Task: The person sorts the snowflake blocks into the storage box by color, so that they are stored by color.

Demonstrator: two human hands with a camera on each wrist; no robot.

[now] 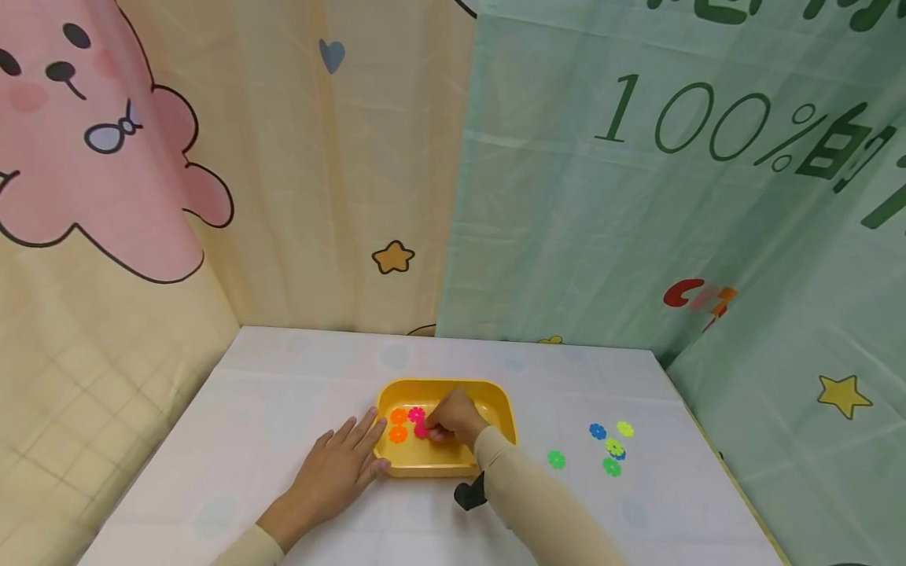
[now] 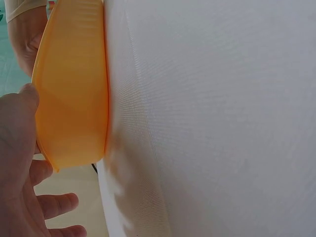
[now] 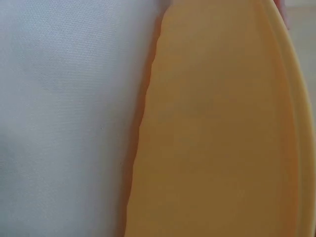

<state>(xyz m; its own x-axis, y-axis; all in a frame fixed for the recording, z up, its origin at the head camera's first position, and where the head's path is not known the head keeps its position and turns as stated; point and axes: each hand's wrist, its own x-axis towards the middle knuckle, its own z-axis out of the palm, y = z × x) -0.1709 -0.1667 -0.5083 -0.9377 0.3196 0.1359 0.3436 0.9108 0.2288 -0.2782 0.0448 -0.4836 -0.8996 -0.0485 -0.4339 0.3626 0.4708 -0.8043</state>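
A yellow-orange tray stands on the white table. In the left part of its floor lie two orange flower-shaped pieces and pink flower-shaped pieces. My right hand reaches over the tray's near rim with curled fingers. Its fingertips pinch the lower pink piece, which they partly cover. With fingers spread, my left hand rests against the tray's left rim. From the left wrist, its thumb shows on the edge of the tray wall. Only the tray's outer wall fills the right wrist view; the right fingers are hidden there.
To the tray's right, several loose flower pieces lie on the table: green, blue and yellow. A black heart-shaped mark or object shows beside the right sleeve. Printed curtains hang behind and beside the table.
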